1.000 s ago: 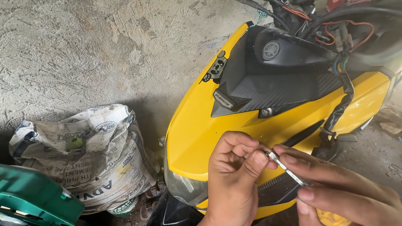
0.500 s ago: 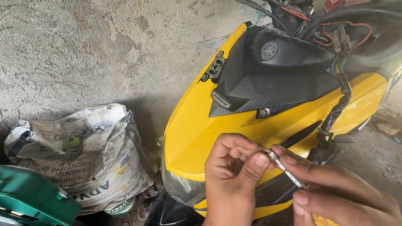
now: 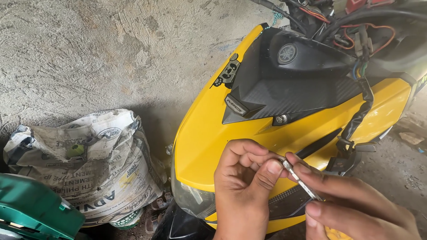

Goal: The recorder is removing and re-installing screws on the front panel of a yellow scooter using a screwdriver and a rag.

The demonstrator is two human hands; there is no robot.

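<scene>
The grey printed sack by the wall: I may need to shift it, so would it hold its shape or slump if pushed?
The sack looks creased and bulging, so it would probably slump, not slide. Being full, it is likely heavy. Its woven skin seems unlikely to tear.

Two hands show low in the frame: one left hand (image 3: 242,186) and one right hand (image 3: 356,209), meeting on one thin metal tool (image 3: 300,180) held between their fingertips. Just behind and above the hands stands one yellow scooter front panel (image 3: 209,133), bearing one black centre cover (image 3: 284,89). Up and to the right of the hands hangs one bundle of loose wires (image 3: 356,31). Well to the left of the left hand sits one printed sack (image 3: 89,164), and one green plastic piece (image 3: 31,209) lies beyond that.
</scene>
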